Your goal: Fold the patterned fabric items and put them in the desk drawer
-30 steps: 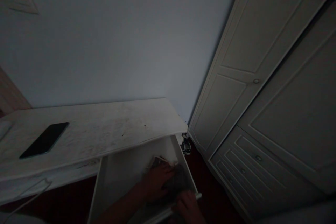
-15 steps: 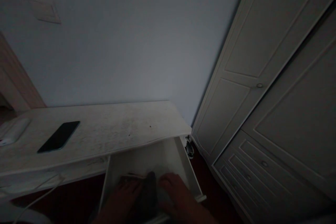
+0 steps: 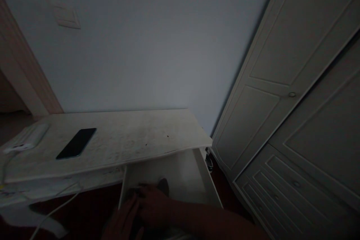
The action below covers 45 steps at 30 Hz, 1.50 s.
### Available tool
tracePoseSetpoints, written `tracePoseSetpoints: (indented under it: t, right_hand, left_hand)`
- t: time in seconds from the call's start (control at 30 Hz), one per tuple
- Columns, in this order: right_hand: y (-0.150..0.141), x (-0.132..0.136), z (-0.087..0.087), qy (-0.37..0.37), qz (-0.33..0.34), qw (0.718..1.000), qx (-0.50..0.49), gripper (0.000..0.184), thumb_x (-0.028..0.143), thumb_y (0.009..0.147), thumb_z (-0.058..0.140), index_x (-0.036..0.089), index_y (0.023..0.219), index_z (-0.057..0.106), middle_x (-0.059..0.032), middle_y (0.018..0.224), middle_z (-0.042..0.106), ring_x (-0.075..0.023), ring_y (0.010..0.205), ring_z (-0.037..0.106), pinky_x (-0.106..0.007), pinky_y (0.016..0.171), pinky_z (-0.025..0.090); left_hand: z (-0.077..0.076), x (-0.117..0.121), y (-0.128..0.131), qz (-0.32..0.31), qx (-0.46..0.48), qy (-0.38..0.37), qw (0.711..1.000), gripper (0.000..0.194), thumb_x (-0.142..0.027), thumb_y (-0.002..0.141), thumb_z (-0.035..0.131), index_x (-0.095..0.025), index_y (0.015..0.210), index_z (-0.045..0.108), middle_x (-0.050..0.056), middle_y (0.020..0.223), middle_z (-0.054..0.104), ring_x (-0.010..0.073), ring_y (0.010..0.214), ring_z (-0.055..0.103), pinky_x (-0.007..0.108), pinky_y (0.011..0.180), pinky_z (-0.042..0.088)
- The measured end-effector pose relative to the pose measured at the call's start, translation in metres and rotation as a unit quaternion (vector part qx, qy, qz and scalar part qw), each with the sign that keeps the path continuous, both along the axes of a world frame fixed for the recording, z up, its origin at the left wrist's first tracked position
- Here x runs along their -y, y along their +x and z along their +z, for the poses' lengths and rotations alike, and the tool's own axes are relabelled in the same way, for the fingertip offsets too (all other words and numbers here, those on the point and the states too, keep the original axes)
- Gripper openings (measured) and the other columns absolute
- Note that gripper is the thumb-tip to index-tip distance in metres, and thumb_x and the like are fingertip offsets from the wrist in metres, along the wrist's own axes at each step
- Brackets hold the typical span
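A white drawer [image 3: 180, 168] is pulled out from under the desk top. Inside it, toward the left, lies a dark grey, rounded item [image 3: 163, 186] that looks like cloth, mostly hidden. My right hand [image 3: 154, 203] crosses over the drawer from the right, its fingers curled at the drawer's left side; what lies under them is too dark to make out. Close beside it is my left hand [image 3: 123, 217], fingers stretched out and angled toward the right fingertips, low at the drawer's left wall.
A dark phone [image 3: 76, 143] and a white device [image 3: 28, 138] rest on the worn white desk top [image 3: 126, 131]. Below the desk's left part hangs a white cable [image 3: 56, 210]. A white wardrobe [image 3: 261, 105] stands to the right, with shoes [image 3: 209, 163] on the floor beside the desk.
My right hand has moved left across the drawer, from the right side of the grey item to beside my left hand. The view has shifted slightly left.
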State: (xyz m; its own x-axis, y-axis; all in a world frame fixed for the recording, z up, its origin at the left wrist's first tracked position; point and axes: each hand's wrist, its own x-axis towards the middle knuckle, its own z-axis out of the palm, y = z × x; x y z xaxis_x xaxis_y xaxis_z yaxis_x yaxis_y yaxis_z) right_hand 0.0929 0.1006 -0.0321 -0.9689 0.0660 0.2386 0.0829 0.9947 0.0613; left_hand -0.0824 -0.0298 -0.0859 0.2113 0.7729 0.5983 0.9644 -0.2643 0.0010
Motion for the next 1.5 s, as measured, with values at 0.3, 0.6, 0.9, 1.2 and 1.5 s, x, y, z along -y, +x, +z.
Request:
tracePoseSetpoints:
  t: [0.3, 0.6, 0.9, 1.2, 1.5]
  right_hand:
    - [-0.028, -0.035, 0.003, -0.091, -0.164, 0.981, -0.039, 0.033, 0.044, 0.108, 0.055, 0.031, 0.137, 0.063, -0.0044, 0.144, 0.067, -0.0320, 0.137, 0.053, -0.055, 0.111, 0.048]
    - [-0.031, -0.082, 0.036, -0.152, -0.286, 0.944, -0.057, 0.048, 0.034, 0.109, 0.051, 0.042, 0.157, 0.051, -0.0021, 0.163, 0.054, -0.0289, 0.140, 0.056, -0.050, 0.120, 0.040]
    - [0.074, -0.101, 0.052, -0.126, -0.405, 0.905, 0.032, 0.048, 0.021, 0.106, 0.046, 0.038, 0.149, 0.061, -0.0118, 0.149, 0.063, -0.0370, 0.137, 0.056, -0.058, 0.109, 0.047]
    - [0.123, -0.088, 0.054, -0.135, -0.472, 0.870, 0.049, 0.061, 0.024, 0.099, 0.053, 0.027, 0.159, 0.046, -0.0228, 0.160, 0.046, -0.0433, 0.137, 0.053, -0.065, 0.104, 0.049]
    - [0.159, -0.044, 0.050, -0.259, -0.288, 0.918, 0.086, 0.099, 0.052, 0.071, 0.092, 0.028, 0.156, 0.048, -0.0136, 0.151, 0.054, -0.0363, 0.134, 0.057, -0.047, 0.113, 0.047]
  left_hand:
    - [0.012, 0.005, 0.004, -0.002, 0.048, -0.006, 0.999, 0.083, -0.043, 0.097, 0.055, -0.035, 0.171, 0.018, 0.006, 0.151, 0.067, 0.0296, 0.128, 0.071, 0.048, 0.101, 0.061]
    - [0.018, 0.011, -0.005, 0.010, -0.023, -0.048, 0.999, 0.063, -0.040, 0.099, 0.052, -0.037, 0.161, 0.043, 0.005, 0.157, 0.061, 0.0272, 0.136, 0.066, 0.053, 0.108, 0.058]
    - [0.002, 0.002, -0.002, 0.034, 0.021, -0.046, 0.998, 0.048, -0.042, 0.099, 0.053, -0.037, 0.146, 0.062, 0.004, 0.160, 0.059, 0.0279, 0.139, 0.063, 0.056, 0.116, 0.050]
    - [0.000, -0.008, 0.002, 0.041, 0.073, -0.052, 0.995, 0.044, -0.040, 0.101, 0.049, -0.031, 0.142, 0.064, 0.008, 0.159, 0.060, 0.0295, 0.140, 0.061, 0.060, 0.121, 0.045]
    - [0.010, -0.017, 0.014, 0.056, 0.317, -0.026, 0.946, 0.072, -0.047, 0.102, 0.049, -0.027, 0.167, 0.024, 0.015, 0.173, 0.035, 0.0366, 0.157, 0.040, 0.064, 0.125, 0.041]
